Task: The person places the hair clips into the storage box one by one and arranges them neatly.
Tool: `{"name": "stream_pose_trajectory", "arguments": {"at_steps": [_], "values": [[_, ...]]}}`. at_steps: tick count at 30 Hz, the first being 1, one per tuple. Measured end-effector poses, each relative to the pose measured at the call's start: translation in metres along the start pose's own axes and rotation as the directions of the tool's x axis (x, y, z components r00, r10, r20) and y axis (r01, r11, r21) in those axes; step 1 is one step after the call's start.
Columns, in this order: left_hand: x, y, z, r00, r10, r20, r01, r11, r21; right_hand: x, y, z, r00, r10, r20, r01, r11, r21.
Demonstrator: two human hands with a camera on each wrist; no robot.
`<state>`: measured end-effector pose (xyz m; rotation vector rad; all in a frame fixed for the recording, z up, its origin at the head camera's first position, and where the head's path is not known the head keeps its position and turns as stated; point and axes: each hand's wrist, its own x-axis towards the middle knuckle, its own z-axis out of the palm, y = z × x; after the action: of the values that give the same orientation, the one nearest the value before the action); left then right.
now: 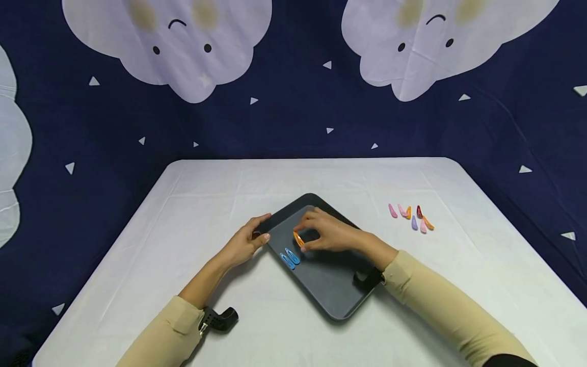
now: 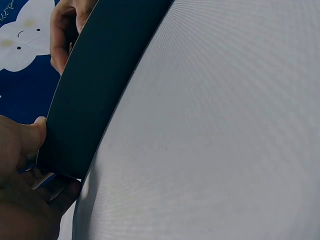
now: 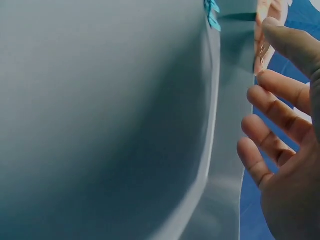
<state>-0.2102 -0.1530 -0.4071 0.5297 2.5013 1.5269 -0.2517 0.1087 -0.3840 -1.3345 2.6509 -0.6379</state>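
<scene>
Pinched between the thumb and fingertips of the right hand [image 1: 327,232], we see an orange hair clip [image 1: 298,239], over the left part of a dark grey tray [image 1: 330,285]; we cannot tell whether it touches the tray's floor. The left hand [image 1: 244,245] grips the tray, thumb at the rim by its left corner and fingers against the outside. Nearest us are two beige sleeves [image 1: 160,331], with a black device [image 1: 222,320] at each wrist. Then comes the tray, turned cornerwise on a white table [image 1: 257,341], and inside it two blue clips [image 1: 292,256] lie side by side by the left edge, near the orange one. Farther off, to the right, we find seven loose clips [image 1: 414,223] in pink, orange, purple and dark red. Behind the table we see a navy cloth [image 1: 293,137] printed with pale clouds [image 1: 169,61] and small white triangles [image 1: 329,131].
</scene>
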Motion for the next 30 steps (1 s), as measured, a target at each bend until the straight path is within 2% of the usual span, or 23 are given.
{"name": "stream_pose_trajectory", "arguments": {"at_steps": [18,30], "values": [[0.0,-0.001,0.0,1.0,0.011,-0.001,-0.011,1.0,0.011,0.004,0.0,0.009,0.996,-0.056,0.064,0.057,0.998,-0.012],[0.0,-0.001,0.0,1.0,0.014,-0.01,-0.014,1.0,0.001,0.004,0.003,0.015,0.993,-0.047,0.107,0.051,0.998,-0.032]]}}
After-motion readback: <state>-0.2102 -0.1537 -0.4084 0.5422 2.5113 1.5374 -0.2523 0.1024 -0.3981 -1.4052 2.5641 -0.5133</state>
